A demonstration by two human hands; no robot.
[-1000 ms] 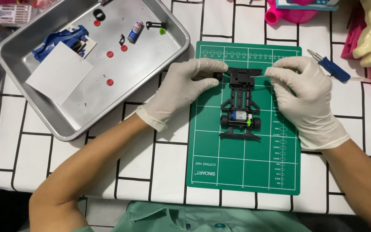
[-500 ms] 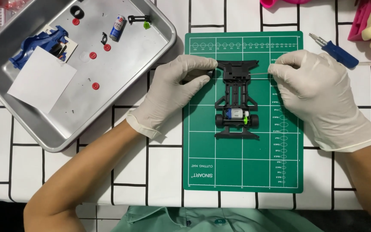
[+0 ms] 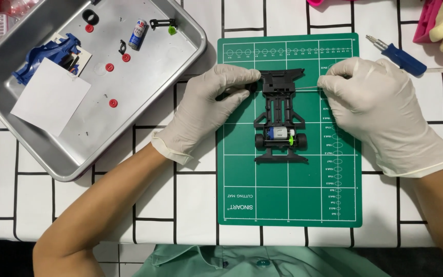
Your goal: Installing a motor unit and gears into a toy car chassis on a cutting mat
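A black toy car chassis (image 3: 281, 118) with a small motor and two rear wheels lies on a green cutting mat (image 3: 288, 200). My left hand (image 3: 206, 110), in a white glove, pinches a small black wheel (image 3: 247, 88) against the left front corner of the chassis. My right hand (image 3: 380, 113), also gloved, pinches the end of a thin metal axle (image 3: 308, 86) that sticks out of the right front corner.
A metal tray (image 3: 144, 92) at the upper left holds a blue car body (image 3: 47, 56), a white card (image 3: 51, 96), a battery (image 3: 139, 34), red discs (image 3: 109, 67) and small black parts. A blue screwdriver (image 3: 401, 55) lies at the upper right near pink objects (image 3: 426, 20).
Both hands stay at the front end of the chassis. The view has shifted a little, and the thin axle now shows between the chassis and my right fingers.
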